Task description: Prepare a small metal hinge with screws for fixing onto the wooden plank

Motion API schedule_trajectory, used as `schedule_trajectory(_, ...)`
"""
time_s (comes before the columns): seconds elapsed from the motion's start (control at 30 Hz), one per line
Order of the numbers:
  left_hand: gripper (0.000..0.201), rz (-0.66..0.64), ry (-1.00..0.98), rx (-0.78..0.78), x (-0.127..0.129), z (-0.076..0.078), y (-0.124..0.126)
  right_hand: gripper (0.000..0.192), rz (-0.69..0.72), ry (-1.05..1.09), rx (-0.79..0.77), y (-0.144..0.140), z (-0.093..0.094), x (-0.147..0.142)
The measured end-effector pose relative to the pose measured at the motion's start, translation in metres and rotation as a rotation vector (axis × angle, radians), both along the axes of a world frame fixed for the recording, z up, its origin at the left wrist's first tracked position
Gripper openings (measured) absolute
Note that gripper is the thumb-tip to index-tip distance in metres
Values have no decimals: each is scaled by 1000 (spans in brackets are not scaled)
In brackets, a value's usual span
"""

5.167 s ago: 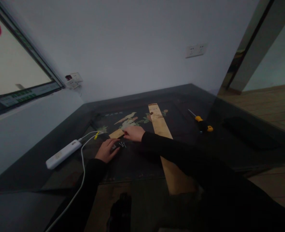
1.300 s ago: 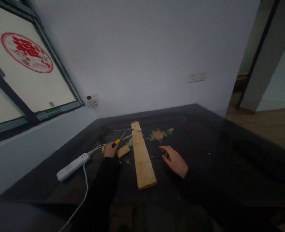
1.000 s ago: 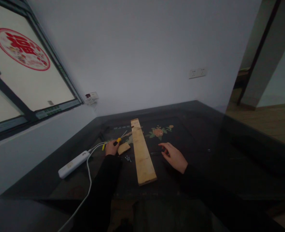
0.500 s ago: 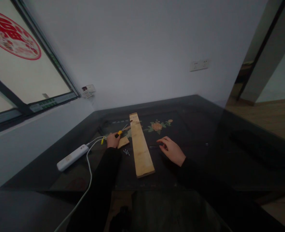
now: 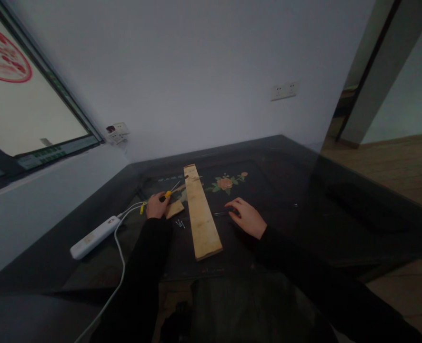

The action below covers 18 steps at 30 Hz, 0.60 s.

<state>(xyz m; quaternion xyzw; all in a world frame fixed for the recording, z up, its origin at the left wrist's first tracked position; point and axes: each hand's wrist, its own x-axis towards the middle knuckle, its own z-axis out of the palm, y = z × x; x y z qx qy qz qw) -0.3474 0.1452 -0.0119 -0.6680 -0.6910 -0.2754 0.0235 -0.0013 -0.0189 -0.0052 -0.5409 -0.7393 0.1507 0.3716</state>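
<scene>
My left hand (image 5: 156, 206) rests on the table at the left, its fingers closed around the handle of a screwdriver (image 5: 168, 194). The yellow end of that handle shows, and the thin shaft points away to the upper right. Beside this hand lies a small wooden piece (image 5: 175, 209), with several screws (image 5: 180, 224) just in front of it. A long wooden board (image 5: 203, 214) lies flat between my hands. To the right of the board, my right hand (image 5: 247, 216) hovers at or just over the tabletop, fingers loosely curved and apart, holding nothing.
A white power strip (image 5: 95, 237) lies left, its cable (image 5: 121, 267) running off the front edge. The dark table (image 5: 286, 190) carries a painted flower (image 5: 224, 184). Behind it is a wall with a socket (image 5: 283, 91); a window (image 5: 43, 105) is at left.
The view has turned slightly right, so everything sits further left in the picture. Both hands keep nearly the same places by the board, and the screwdriver stays in my left hand.
</scene>
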Motion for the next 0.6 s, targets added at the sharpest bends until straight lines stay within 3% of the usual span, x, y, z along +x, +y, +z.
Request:
schedule_trajectory(0.17, 42, -87, -21, -8, 11, 22, -14, 27, -4, -10, -12, -2, 5, 3)
schedule_trajectory(0.23, 41, -203, -36, -25, 28, 32, -38, 26, -4, -17, -35, -3, 5, 3)
schedule_trajectory(0.3, 39, -414, -75, -61, 53, 38, -76, 26, 11, -32, -46, -4, 5, 4)
schedule_trajectory(0.37, 40, -680, -80, -95, 81, 38, -121, 27, 30, -53, -41, -5, 4, 3)
schedule_trajectory(0.43, 46, -852, 33, -185, 105, 33, -161, 27, 39, -58, -32, -5, 3, 2)
schedule_trajectory(0.5, 56, -880, 142, -259, 121, 25, -185, 28, 44, -45, -30, -5, 2, 2)
schedule_trajectory(0.6, 57, -848, 223, -278, 129, 13, -194, 27, 41, -51, -38, -5, 2, 2)
